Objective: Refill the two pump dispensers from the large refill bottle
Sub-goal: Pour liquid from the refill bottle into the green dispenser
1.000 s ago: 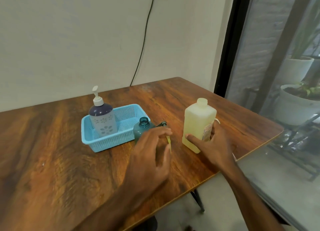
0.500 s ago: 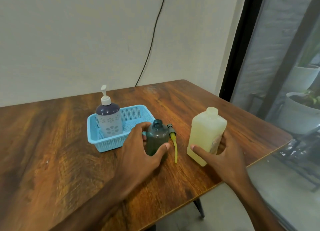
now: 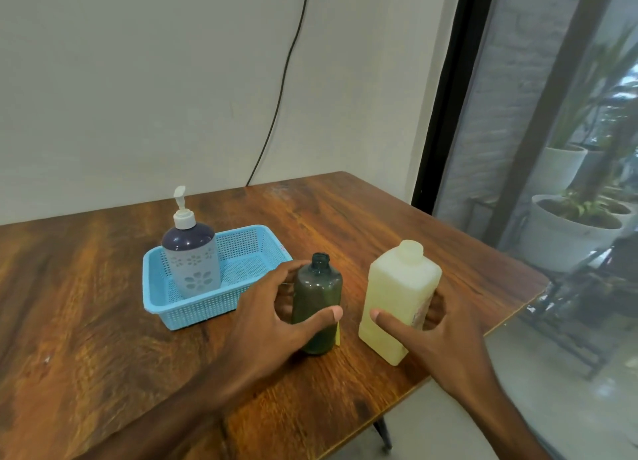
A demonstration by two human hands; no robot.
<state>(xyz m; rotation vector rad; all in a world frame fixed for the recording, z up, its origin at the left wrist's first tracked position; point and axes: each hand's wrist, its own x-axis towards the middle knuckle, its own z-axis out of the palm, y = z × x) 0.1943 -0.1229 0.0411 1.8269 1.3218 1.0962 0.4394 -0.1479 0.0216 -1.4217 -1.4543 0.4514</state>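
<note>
Both hands are busy on the tabletop (image 3: pixel 86 304). The left hand (image 3: pixel 276 318) wraps the dark green dispenser bottle (image 3: pixel 317 304), thumb across its front and fingers curled behind. The right hand (image 3: pixel 438 335) grips the large refill bottle (image 3: pixel 397 297) low down, thumb pressed to the front face and fingers round the far side. The two bottles stand upright, near each other but apart, close to the tabletop's near edge. The green one has its pump off and its narrow neck open. A yellow sliver (image 3: pixel 337 333) peeks out just beside its base, too hidden to name. Whether the refill bottle's pale top is a cap or a bare mouth cannot be told from this angle. The second dispenser (image 3: pixel 191 252), with its white pump head on, stands in the blue basket (image 3: pixel 200 311) just behind the left hand, untouched. By my reading the first refill is about to begin: container opened, source in hand, nothing poured yet. The next move calls for lifting the refill bottle, uncapping it first if it is capped. Its mouth then has to be tipped slowly over that small neck while the left hand keeps the green bottle planted. With so narrow an opening, a fast tilt would likely spill onto the wood.
</note>
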